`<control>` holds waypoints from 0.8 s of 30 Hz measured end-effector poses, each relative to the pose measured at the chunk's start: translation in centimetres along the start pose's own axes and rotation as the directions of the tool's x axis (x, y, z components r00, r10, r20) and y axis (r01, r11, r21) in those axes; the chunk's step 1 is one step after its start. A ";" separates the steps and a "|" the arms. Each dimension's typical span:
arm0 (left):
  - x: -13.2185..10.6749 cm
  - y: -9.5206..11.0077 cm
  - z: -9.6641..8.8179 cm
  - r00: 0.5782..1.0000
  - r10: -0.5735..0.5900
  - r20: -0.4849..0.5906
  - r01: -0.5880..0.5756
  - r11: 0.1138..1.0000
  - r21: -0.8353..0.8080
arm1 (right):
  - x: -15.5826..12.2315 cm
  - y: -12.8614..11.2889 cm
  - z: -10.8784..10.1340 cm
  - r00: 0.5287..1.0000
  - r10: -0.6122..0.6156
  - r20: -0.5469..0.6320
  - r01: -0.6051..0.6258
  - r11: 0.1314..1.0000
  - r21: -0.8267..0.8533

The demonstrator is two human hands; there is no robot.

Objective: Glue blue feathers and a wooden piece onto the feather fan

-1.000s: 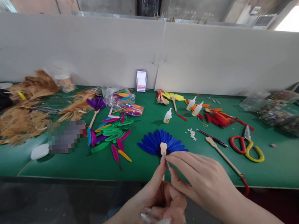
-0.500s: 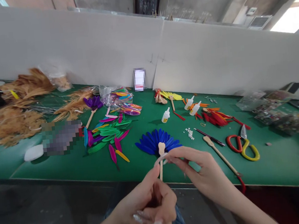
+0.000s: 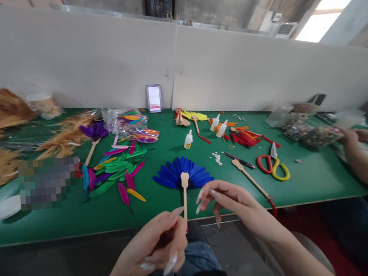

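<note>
Blue feather fan [image 3: 184, 180]: near edge of bench [image 3: 319, 180], feathers on far side.
Left hand [image 3: 159, 242]: fingers at wooden handle [image 3: 185, 200]; cannot tell if gripping.
Right hand [image 3: 230, 197]: fingers parted, right of handle.

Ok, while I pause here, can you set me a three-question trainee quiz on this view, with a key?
1. Which of the person's hands is closest to the slim pale wooden handle of the deep-blue feather fan?
2. True or false: the metal scissors with one red and one yellow handle loop lie to the left of the fan.
3. Count: how many small white plastic squeeze bottles are on the green tabletop?

Key
1. The left hand; the right hand is apart from the handle.
2. False: the scissors lie to its right.
3. Three.
</note>
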State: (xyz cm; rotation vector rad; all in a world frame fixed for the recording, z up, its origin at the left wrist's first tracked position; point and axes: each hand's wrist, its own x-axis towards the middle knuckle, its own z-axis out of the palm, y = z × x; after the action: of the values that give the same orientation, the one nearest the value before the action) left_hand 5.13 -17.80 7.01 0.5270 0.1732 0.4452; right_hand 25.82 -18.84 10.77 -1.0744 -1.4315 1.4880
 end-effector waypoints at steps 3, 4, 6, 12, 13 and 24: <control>0.2 0.1 0.2 1.000 -0.013 -0.024 0.014 0.999 0.031 | -1.6 0.1 -0.3 1.000 0.004 -0.013 -0.005 0.999 -0.045; 0.2 0.1 0.3 0.999 -0.018 -0.040 0.021 0.998 0.058 | -2.5 0.2 -0.5 1.000 0.007 -0.027 -0.010 0.995 -0.103; 0.2 0.1 0.3 0.996 -0.026 -0.090 0.038 0.990 0.137 | -4.8 0.7 -1.3 0.996 0.008 -0.094 -0.035 0.956 -0.290; -1.1 0.4 -1.5 0.955 0.012 -0.296 0.079 0.953 0.294 | -13.8 7.3 -6.3 0.851 -0.009 -0.525 -0.452 0.495 -0.742; -1.4 0.5 -1.9 0.943 0.029 -0.332 0.079 0.948 0.308 | -15.0 8.6 -7.0 0.819 -0.035 -0.572 -0.504 0.432 -0.748; -2.3 0.7 -3.1 0.880 0.001 -0.474 0.273 0.817 0.508 | -8.9 7.5 -2.7 0.982 0.017 -0.188 -0.138 0.745 -0.652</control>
State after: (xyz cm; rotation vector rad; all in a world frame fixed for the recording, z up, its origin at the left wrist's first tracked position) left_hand 1.97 -16.97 4.85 0.9834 0.8190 0.3620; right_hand 31.43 -26.70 3.77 -1.6626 -1.8648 0.8921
